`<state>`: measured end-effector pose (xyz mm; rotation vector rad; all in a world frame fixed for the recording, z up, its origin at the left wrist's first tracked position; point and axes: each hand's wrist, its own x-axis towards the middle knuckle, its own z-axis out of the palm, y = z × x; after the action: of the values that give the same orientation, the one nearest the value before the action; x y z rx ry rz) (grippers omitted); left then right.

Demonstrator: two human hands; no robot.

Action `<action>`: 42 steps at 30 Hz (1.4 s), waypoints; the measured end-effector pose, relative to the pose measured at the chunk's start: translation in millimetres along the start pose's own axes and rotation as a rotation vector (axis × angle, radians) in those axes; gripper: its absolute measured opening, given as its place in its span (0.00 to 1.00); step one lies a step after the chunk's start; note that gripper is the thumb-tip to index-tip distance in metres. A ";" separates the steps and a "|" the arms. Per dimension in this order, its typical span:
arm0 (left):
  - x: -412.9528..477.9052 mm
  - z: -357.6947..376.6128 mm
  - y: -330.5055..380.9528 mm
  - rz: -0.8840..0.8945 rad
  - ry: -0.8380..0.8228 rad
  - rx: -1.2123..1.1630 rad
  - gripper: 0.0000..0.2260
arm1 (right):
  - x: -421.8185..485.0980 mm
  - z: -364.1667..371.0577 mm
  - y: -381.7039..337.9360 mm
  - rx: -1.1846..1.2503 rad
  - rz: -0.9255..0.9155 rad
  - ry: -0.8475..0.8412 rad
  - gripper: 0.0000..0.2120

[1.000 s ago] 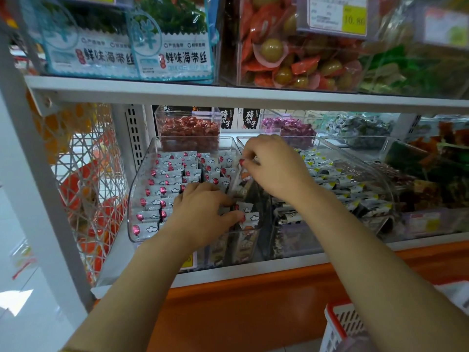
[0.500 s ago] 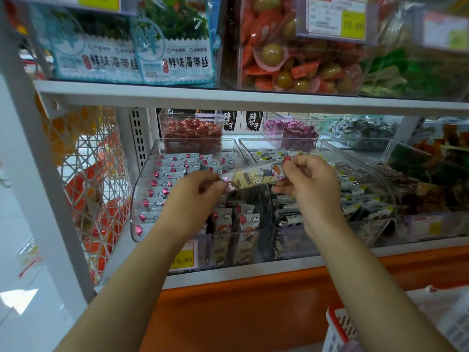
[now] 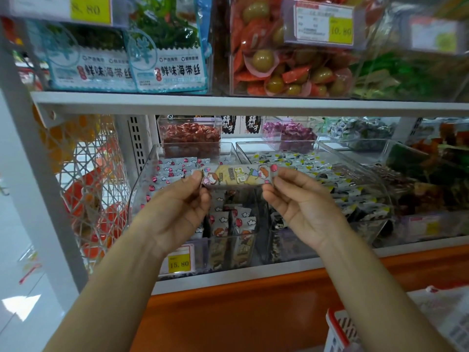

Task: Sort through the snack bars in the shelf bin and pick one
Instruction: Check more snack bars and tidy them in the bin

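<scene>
A long snack bar [image 3: 237, 175] in a pale wrapper with cartoon figures is held level in front of the shelf. My left hand [image 3: 177, 207] pinches its left end and my right hand [image 3: 299, 201] pinches its right end, palms turned towards me. Behind and below them stands the clear plastic shelf bin [image 3: 144, 181], holding several more of the same bars, some upright at the front, others lying flat at the back.
A second clear bin [image 3: 375, 184] with black-and-white packets stands to the right. A yellow price tag [image 3: 179, 262] hangs on the bin's front. Upper shelf [image 3: 228, 105] overhangs with seaweed bags and olive packs. A red-rimmed basket [image 3: 340, 331] sits at lower right; wire rack at left.
Both hands were down in the bin among the bars; they have lifted one bar out, drawn it towards me and turned it flat, one hand on each end.
</scene>
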<state>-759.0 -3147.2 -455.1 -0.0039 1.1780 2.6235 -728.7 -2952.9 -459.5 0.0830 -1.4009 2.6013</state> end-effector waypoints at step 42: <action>2.1 7.1 -19.1 0.604 0.134 1.119 0.03 | -1.6 -2.6 -2.1 -0.711 -0.476 0.066 0.08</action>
<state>-755.8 -3129.3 -464.6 0.4461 2.8582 1.9511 -726.6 -2949.8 -459.4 0.1961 -1.9050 1.6200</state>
